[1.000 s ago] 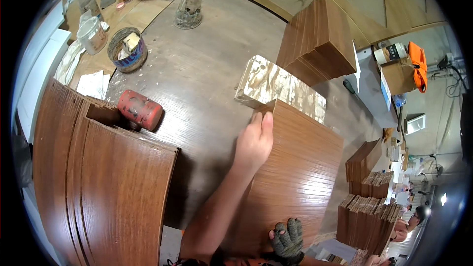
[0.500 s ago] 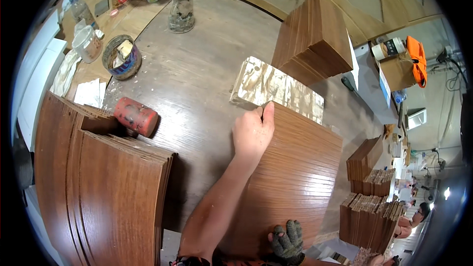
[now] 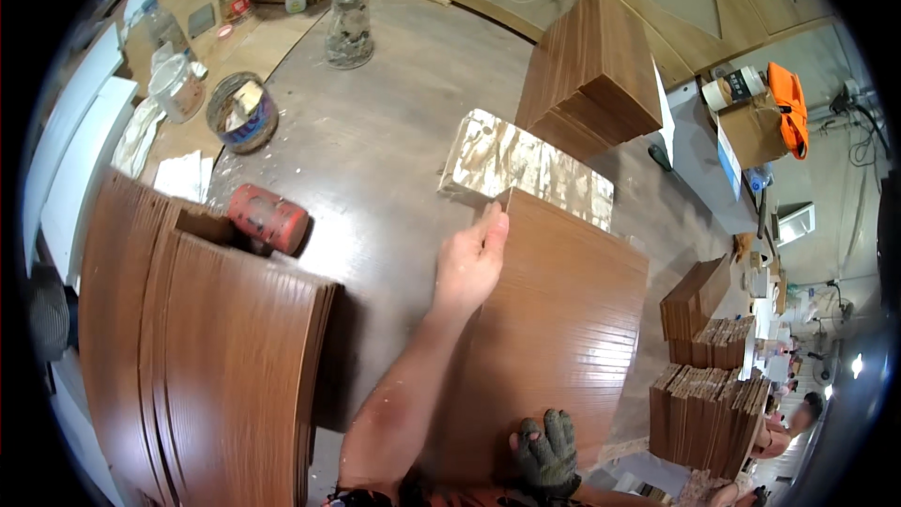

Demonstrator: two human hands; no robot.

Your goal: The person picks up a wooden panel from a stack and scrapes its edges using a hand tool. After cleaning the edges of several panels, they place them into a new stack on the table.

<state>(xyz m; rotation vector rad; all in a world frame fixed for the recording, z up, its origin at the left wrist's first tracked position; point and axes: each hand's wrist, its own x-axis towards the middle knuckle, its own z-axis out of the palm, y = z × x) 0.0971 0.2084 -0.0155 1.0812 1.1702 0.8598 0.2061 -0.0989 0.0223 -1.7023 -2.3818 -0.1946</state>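
Observation:
A brown wood-grain panel [image 3: 554, 319] lies in front of me, its far end against a paint-streaked block [image 3: 526, 164]. My left hand [image 3: 469, 258], bare, is closed on the panel's left edge near the far corner, thumb uppermost and fingers along the side. Near the panel's close end rests my right hand [image 3: 547, 451] in a grey-green fingertip-less glove, fingers stretched out flat on the surface. Whether one panel or a pile lies under my hands I cannot tell.
Left of me stand stacked brown panels [image 3: 235, 357], with a red cylinder [image 3: 269, 219] by their far edge. Beyond are a bowl [image 3: 241, 115] and a smeared jar [image 3: 350, 28]. More panels are stacked at the far right [image 3: 601, 75] and right [image 3: 709, 413]. Another person is at the right rim.
My left hand has slid slightly back along the panel's edge, away from the far corner, its thumb lower. The right hand stays flat. The view has shifted a little.

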